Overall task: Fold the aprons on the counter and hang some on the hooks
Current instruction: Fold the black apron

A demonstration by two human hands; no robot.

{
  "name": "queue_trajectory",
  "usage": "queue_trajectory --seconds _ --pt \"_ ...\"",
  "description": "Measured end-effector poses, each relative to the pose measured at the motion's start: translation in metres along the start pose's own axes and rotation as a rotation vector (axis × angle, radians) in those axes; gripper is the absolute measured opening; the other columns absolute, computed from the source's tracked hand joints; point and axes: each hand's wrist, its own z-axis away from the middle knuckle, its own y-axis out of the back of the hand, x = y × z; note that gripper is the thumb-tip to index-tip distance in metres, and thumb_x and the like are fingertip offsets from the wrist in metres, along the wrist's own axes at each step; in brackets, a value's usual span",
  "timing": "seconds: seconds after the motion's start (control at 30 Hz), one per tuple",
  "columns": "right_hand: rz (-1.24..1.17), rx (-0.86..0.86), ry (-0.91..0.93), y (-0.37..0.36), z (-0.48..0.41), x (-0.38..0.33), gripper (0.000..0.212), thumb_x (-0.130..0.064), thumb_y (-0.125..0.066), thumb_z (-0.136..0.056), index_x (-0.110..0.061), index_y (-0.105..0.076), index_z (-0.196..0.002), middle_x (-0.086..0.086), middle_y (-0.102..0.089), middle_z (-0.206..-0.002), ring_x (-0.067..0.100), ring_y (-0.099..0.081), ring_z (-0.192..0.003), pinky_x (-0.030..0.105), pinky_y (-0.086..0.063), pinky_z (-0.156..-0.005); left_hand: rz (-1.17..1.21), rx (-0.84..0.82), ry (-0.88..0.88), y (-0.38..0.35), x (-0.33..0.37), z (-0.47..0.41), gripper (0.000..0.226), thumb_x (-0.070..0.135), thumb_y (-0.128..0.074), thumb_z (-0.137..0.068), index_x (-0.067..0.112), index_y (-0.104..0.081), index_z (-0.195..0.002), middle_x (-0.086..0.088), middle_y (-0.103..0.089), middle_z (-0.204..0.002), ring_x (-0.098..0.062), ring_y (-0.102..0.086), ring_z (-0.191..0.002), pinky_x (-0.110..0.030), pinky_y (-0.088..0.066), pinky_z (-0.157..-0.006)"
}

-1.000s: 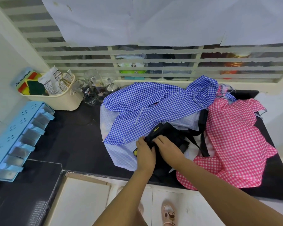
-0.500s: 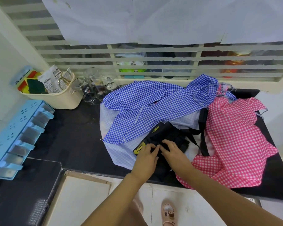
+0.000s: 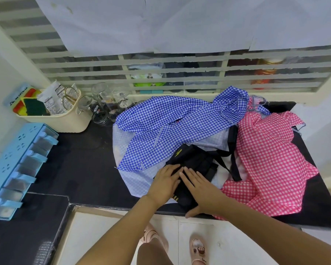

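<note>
The black apron lies folded into a small bundle near the front edge of the counter, on top of a pale checked cloth. Its near half is covered by the 2 hands, and the yellow mark on it is too small to read. Its black straps run along the pink checked apron, and their far ends are hidden under cloth. The blue checked apron lies crumpled behind the bundle and covers much of the pale cloth. Things behind the window bars are blurred and partly masked by paper sheets.

The left hand lies flat on the bundle, fingers straight and close together, gripping nothing. The right hand lies just beside it, also flat, with its fingers slightly spread and its thumb down at the counter's front edge. Both forearms reach in from below and are cut off by the frame.
</note>
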Motion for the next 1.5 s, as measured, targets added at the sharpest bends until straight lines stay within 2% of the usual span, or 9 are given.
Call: queue_trajectory --seconds 0.1,0.37,0.57,0.7,0.87,1.0,1.13,1.23,1.5 --pt "-0.018 0.038 -0.003 -0.002 0.003 -0.002 0.098 -0.075 -0.029 -0.074 -0.003 -0.039 -0.138 0.019 -0.048 -0.141 0.028 -0.051 -0.127 0.036 -0.031 -0.105 0.042 -0.007 0.035 0.008 -0.006 -0.007 0.048 0.038 -0.038 -0.09 0.018 -0.063 -0.126 -0.008 -0.062 -0.119 -0.026 -0.061 -0.103 -0.04 -0.053 -0.085" --pt "-0.125 0.093 -0.09 -0.002 -0.013 -0.019 0.086 -0.035 -0.092 -0.027 -0.008 -0.072 -0.106 0.012 -0.07 -0.11 0.022 -0.07 -0.097 0.031 -0.053 -0.084 0.019 -0.064 0.034 0.014 -0.005 -0.011 0.042 0.028 -0.038 -0.103 0.022 -0.042 -0.144 -0.006 -0.042 -0.142 -0.02 -0.039 -0.127 -0.027 -0.027 -0.107" --pt "-0.313 0.01 0.046 0.018 0.009 0.007 0.067 -0.009 -0.051 -0.093 -0.017 -0.02 -0.151 -0.007 -0.007 -0.156 0.004 -0.007 -0.142 0.016 0.004 -0.114 -0.093 -0.204 -0.039 0.038 0.009 0.002 0.069 0.057 -0.008 -0.094 0.023 -0.042 -0.144 0.002 -0.023 -0.157 -0.016 -0.021 -0.141 -0.028 -0.006 -0.114" --pt "-0.671 -0.066 -0.045 0.019 0.044 0.031 0.052 -0.02 -0.05 -0.098 -0.036 -0.034 -0.145 -0.019 -0.028 -0.151 -0.006 -0.014 -0.141 0.017 -0.006 -0.118 0.179 -0.402 -0.069 0.05 0.029 0.016 0.068 0.063 -0.03 -0.094 0.021 -0.036 -0.147 0.012 -0.019 -0.158 -0.001 0.0 -0.145 -0.022 0.011 -0.115" --pt "-1.168 -0.05 -0.38 0.025 0.062 0.031 0.02 -0.027 -0.052 -0.098 -0.039 -0.06 -0.112 -0.012 -0.065 -0.119 -0.003 -0.055 -0.112 0.016 -0.039 -0.101 0.327 -0.47 -0.007 0.055 0.039 0.011 0.061 0.051 -0.066 -0.08 0.026 -0.053 -0.135 0.013 -0.058 -0.13 -0.003 -0.053 -0.116 -0.021 -0.042 -0.099" --pt "-1.515 -0.042 -0.542 0.03 0.061 0.037 0.017 -0.025 -0.057 -0.093 -0.027 -0.063 -0.108 -0.013 -0.065 -0.107 0.003 -0.056 -0.104 0.011 -0.039 -0.082 0.577 -0.378 0.196 0.053 0.033 -0.014 0.02 0.024 -0.066 -0.088 0.008 -0.065 -0.077 0.004 -0.057 -0.065 -0.004 -0.051 -0.059 -0.024 -0.039 -0.063" --pt "-2.062 0.201 -0.709 0.026 0.055 0.042 0.027 -0.014 -0.063 -0.08 -0.017 -0.066 -0.107 0.004 -0.07 -0.108 0.022 -0.06 -0.106 0.035 -0.04 -0.099 0.811 -0.469 0.384 0.062 0.035 -0.038 0.022 0.027 -0.063 -0.092 0.007 -0.07 -0.097 0.0 -0.072 -0.088 -0.006 -0.065 -0.08 -0.018 -0.051 -0.077" --pt "-2.047 0.33 -0.783 0.02 0.047 0.046 0.024 -0.004 -0.054 -0.091 -0.004 -0.063 -0.114 0.016 -0.066 -0.117 0.028 -0.06 -0.11 0.037 -0.045 -0.097 0.757 -0.417 0.431 0.051 0.035 -0.052 0.039 0.038 -0.059 -0.093 0.001 -0.066 -0.105 -0.017 -0.069 -0.104 -0.024 -0.065 -0.092 -0.033 -0.051 -0.09" --pt "-1.495 0.508 -0.979 0.016 0.031 0.048 0.032 -0.02 -0.049 -0.099 -0.007 -0.051 -0.129 0.004 -0.053 -0.122 0.02 -0.048 -0.114 0.028 -0.035 -0.1 0.497 -0.152 0.531 0.026 0.052 -0.07 0.031 0.04 -0.056 -0.094 0.012 -0.059 -0.081 -0.002 -0.063 -0.079 -0.014 -0.057 -0.072 -0.024 -0.039 -0.061"
